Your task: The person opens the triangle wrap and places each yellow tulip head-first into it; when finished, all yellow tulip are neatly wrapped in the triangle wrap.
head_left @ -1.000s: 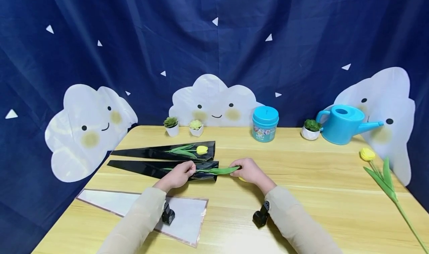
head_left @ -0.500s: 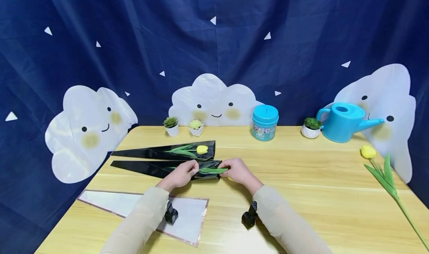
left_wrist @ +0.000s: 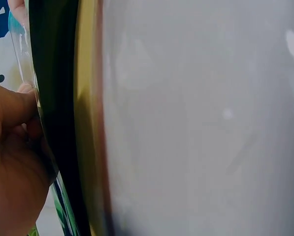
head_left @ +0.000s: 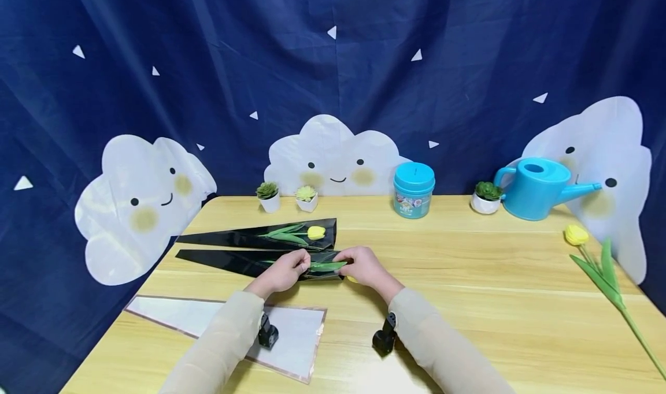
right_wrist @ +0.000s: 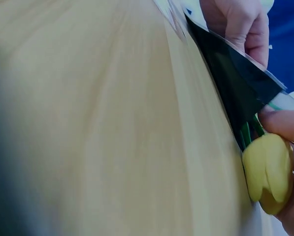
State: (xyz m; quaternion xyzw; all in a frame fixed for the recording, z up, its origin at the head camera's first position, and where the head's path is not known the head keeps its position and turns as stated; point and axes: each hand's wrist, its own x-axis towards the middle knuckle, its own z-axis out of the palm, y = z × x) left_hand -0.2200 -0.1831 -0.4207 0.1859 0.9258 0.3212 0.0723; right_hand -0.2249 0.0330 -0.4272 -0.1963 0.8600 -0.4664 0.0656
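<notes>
Left grip (head_left: 285,271) pinches the mouth of the black sleeve (head_left: 250,261); right grip (head_left: 364,266) holds the yellow tulip (right_wrist: 267,172) by its bloom just outside. Stem and leaves look sheathed, bloom not yet. Tulip lies lengthwise in the sleeve, stem toward its narrow tip, bloom rightward on the bench (head_left: 468,278).

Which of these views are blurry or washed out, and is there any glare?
Head view: sharp, evenly lit, edges bowed by the wide lens. Left wrist view: a blurred pale wrapper fills most of it. Right wrist view: the table is soft, the yellow tulip clearer.
</notes>
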